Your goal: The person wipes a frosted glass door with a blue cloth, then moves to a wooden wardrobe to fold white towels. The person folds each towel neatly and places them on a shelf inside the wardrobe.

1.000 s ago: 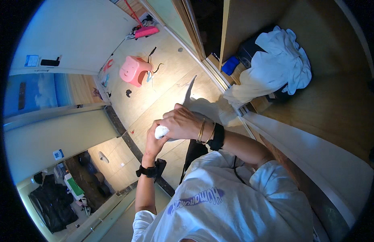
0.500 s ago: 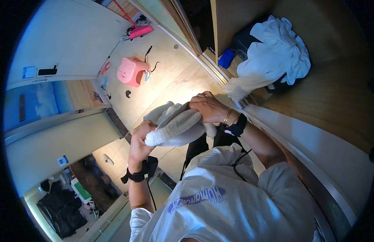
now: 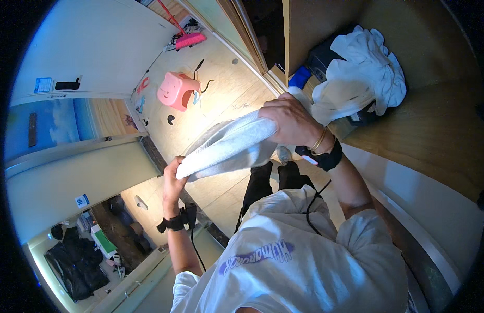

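A light grey-white knitted garment (image 3: 226,145) is stretched between my two hands, in folds, above the floor. My left hand (image 3: 174,177) is closed round its left end, thumb on top. My right hand (image 3: 290,121) grips the other end with bent fingers, higher up and near the open cupboard. The cloth's underside and the fingertips beneath it are hidden. A wrist strap sits on each arm, and bracelets circle the right wrist.
At right, white clothes (image 3: 356,78) are heaped over a dark box in a wooden cupboard (image 3: 429,135), with a blue packet (image 3: 300,77) beside them. A pink stool (image 3: 176,91) and a pink broom (image 3: 190,40) stand ahead. A lit compartment (image 3: 75,261) holds dark things at lower left.
My hands have drawn apart, the right one moving up and to the right. The garment, bunched before, is now pulled out longer between them.
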Demonstrator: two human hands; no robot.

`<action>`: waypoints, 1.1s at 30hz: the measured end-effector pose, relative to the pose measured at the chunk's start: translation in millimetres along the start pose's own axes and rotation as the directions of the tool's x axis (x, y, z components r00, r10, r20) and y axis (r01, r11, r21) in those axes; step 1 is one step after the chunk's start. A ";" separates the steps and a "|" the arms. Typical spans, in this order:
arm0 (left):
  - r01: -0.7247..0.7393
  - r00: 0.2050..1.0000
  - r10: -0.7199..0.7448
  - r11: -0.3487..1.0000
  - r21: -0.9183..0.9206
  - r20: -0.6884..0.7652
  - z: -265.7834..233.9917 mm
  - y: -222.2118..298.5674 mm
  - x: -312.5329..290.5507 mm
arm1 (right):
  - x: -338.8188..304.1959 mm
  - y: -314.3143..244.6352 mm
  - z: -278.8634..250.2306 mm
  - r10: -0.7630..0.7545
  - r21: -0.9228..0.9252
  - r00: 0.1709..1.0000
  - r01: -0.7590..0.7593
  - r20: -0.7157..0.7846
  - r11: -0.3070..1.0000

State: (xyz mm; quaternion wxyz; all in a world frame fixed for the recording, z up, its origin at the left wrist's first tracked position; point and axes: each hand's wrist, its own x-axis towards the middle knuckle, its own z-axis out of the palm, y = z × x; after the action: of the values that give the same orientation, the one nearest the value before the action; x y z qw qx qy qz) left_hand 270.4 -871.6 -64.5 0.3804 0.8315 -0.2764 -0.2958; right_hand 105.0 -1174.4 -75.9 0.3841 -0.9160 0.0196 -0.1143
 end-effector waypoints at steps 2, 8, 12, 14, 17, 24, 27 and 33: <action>0.031 0.999 -0.034 0.997 0.067 0.039 9.4 -7.3 1.7 | 9.0 -16.8 -1.3 -0.055 -0.053 0.998 0.054 -0.011 0.997; -0.219 0.976 0.218 0.974 0.064 0.023 69.5 -21.1 11.7 | 23.6 -71.0 38.3 -0.175 -0.156 0.978 0.157 -0.112 0.975; -0.237 0.970 0.230 0.967 -0.095 -0.077 96.9 15.0 12.6 | 27.5 -84.0 62.5 -0.077 -0.261 0.995 0.093 0.071 0.961; -0.141 0.990 0.136 0.974 -0.175 -0.039 94.6 28.3 13.7 | 25.1 -78.8 65.8 -0.074 -0.187 0.997 0.070 -0.013 0.980; -0.147 0.989 0.149 0.979 -0.138 0.003 95.3 28.5 16.9 | 19.9 -69.1 66.1 -0.070 -0.157 0.996 0.062 -0.047 0.986; -0.097 0.990 0.067 0.959 -0.267 -0.121 104.0 39.1 14.4 | -8.1 -35.9 26.6 0.014 -0.127 0.941 -0.060 -0.338 0.990; -0.141 0.978 0.083 0.939 -0.312 -0.193 108.0 40.2 16.6 | -28.6 -12.6 26.0 0.345 0.235 0.788 -0.258 -0.510 0.937; -0.377 0.901 0.348 0.923 -0.072 -0.257 116.0 51.2 23.2 | -34.3 -35.8 47.8 0.596 0.940 0.783 -0.315 0.179 0.131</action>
State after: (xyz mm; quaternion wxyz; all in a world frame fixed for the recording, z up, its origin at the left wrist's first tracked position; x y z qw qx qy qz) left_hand 192.6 -970.5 -92.4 0.5087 0.7705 -0.3602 -0.1332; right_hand 80.5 -1111.5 -89.7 0.8523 -0.4358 0.2752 -0.0888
